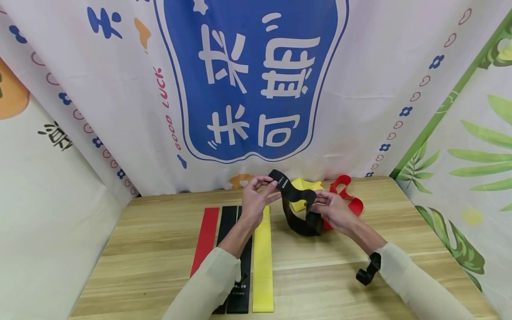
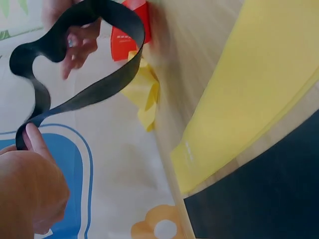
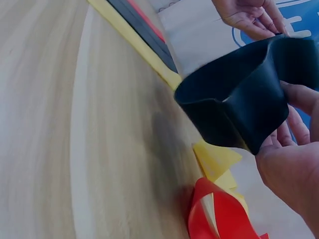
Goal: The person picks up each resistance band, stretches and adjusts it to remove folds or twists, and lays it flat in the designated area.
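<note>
A black resistance band (image 1: pixel 295 194) is held up as an open, wavy loop above the table, small white print on its upper face. My left hand (image 1: pixel 256 200) pinches its left end between thumb and fingers. On the other side my right hand (image 1: pixel 335 210) grips the loop, its thumb and fingers at the band in the right wrist view. Behind the loop lie a crumpled yellow band (image 1: pixel 300 183) and a loose red band (image 1: pixel 355 207), both partly hidden.
Left of the loop, flat bands lie side by side on the wooden table (image 1: pixel 320 284): a red band (image 1: pixel 206 235), black bands (image 1: pixel 240 298) and a yellow band (image 1: pixel 262 262). My left forearm covers part of them. A printed curtain (image 1: pixel 360 133) hangs at the table's back edge.
</note>
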A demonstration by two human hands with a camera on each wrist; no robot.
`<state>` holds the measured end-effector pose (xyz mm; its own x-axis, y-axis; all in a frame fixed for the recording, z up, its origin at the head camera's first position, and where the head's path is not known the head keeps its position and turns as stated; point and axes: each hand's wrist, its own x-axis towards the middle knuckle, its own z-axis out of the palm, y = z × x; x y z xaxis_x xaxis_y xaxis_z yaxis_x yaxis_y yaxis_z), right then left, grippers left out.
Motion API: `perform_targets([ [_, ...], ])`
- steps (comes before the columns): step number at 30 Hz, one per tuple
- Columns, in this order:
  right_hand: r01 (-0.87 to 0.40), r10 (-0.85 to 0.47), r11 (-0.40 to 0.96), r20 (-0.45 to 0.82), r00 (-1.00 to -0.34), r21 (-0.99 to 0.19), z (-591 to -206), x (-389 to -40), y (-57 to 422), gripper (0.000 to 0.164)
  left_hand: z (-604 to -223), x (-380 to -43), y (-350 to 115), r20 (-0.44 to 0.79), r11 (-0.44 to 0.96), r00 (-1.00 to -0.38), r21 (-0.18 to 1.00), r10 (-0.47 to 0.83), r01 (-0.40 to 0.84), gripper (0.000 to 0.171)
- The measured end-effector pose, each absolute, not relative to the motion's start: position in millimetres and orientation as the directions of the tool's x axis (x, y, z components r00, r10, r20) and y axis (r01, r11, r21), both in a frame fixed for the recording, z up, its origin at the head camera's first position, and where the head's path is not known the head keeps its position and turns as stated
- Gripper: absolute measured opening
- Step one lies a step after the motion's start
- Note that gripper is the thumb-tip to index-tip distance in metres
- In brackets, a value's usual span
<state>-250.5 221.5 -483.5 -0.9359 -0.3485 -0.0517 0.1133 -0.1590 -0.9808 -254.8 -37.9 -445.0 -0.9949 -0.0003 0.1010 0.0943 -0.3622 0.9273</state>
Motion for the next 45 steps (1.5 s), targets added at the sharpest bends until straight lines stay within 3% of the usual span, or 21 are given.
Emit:
perform_targets([
  [11, 0.064, -0.354, 0.087, -0.091, -0.931, -0.994, -492.8, -245.6, 236.9, 0.045, -435.1, -259.0, -51.7, 0.115, -0.370, -0.991, 0.919, -0.068, 0.132, 0.014],
  [23, 0.009, -0.408, 0.254, -0.115, -0.906, -0.967, -502.9, -239.3, 238.3, 0.043, -423.8, -260.2, -52.7, 0.157, -0.346, -0.986, 0.923, -0.059, 0.167, 0.014],
  [36, -0.051, -0.442, 0.293, -0.088, -0.893, -0.955, -509.6, -231.0, 233.0, 0.046, -402.4, -262.9, -51.7, 0.204, -0.374, -0.978, 0.905, -0.039, 0.203, 0.014],
  [45, -0.045, -0.548, 0.254, -0.105, -0.830, -0.966, -509.1, -227.0, 228.0, 0.052, -400.0, -263.6, -51.6, 0.202, -0.352, -0.979, 0.915, -0.030, 0.199, 0.013],
])
